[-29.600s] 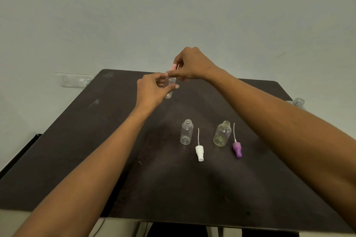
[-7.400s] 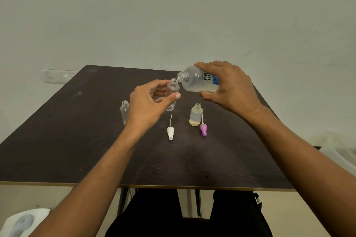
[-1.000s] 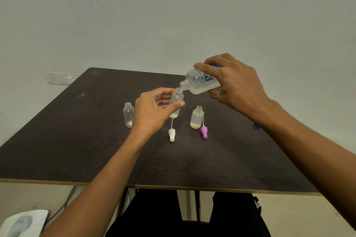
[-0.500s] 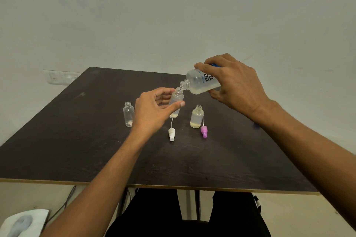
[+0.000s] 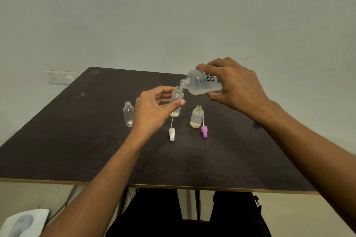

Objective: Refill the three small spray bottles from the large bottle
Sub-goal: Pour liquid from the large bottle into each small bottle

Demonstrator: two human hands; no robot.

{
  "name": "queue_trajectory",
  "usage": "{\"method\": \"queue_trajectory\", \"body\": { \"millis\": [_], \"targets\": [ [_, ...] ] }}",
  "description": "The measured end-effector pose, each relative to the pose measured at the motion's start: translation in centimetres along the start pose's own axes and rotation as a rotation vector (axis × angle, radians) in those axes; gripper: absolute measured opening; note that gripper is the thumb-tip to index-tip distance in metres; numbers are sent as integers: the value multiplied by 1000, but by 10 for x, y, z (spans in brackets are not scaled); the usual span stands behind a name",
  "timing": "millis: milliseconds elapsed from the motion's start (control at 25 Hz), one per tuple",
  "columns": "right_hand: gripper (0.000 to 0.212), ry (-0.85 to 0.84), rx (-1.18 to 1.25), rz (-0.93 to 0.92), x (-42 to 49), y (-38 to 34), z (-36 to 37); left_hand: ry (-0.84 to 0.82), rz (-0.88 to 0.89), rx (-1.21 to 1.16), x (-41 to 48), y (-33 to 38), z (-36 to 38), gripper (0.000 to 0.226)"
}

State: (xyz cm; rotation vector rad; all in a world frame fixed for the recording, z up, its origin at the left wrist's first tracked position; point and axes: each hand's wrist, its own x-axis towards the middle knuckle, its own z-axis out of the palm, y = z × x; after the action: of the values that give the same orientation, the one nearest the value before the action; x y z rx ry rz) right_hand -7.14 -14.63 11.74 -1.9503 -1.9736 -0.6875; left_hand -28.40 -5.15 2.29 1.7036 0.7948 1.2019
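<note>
A small clear plastic spray bottle [image 5: 176,102], uncapped, is held above the dark wooden table [image 5: 77,140] by the left hand [image 5: 154,110], whose thumb and fingers are curled round its body. A large translucent labelled plastic bottle [image 5: 202,84] is gripped by the right hand [image 5: 237,88], fingers clamped over it, and is tipped so that its open mouth meets the small neck from two o'clock. Pouring is judged to be the step in hand. Only a shallow yellowish layer is seen at the small bottle's base, and no stream can be made out for certain. At four o'clock of it a partly filled small bottle [image 5: 196,116] stands beside a purple spray head [image 5: 204,131]. A white spray head [image 5: 171,134] lies at six o'clock, and a nearly empty small bottle [image 5: 128,114] stands at nine. A steady tilt is called for next, until the level rises.
</note>
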Motion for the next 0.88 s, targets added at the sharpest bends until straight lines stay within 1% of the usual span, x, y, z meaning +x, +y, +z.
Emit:
{"method": "queue_trajectory", "body": {
  "millis": [280,400,480,520,680,880],
  "targets": [
    [68,-37,229,96,-7,-1,5,5,18,-13,0,2,-1,45],
    [74,-29,400,202,-10,1,7,4,22,-18,1,2,-1,43],
    [76,-32,501,241,-13,4,9,3,21,-15,0,1,-1,43],
    [74,-33,553,252,-14,5,10,2,20,-12,0,1,-1,43],
    [55,-18,820,306,-22,8,13,7,15,-4,-2,0,-4,43],
    [52,-28,1145,352,-30,7,18,10,5,9,-4,-3,-6,41]
  ]
}}
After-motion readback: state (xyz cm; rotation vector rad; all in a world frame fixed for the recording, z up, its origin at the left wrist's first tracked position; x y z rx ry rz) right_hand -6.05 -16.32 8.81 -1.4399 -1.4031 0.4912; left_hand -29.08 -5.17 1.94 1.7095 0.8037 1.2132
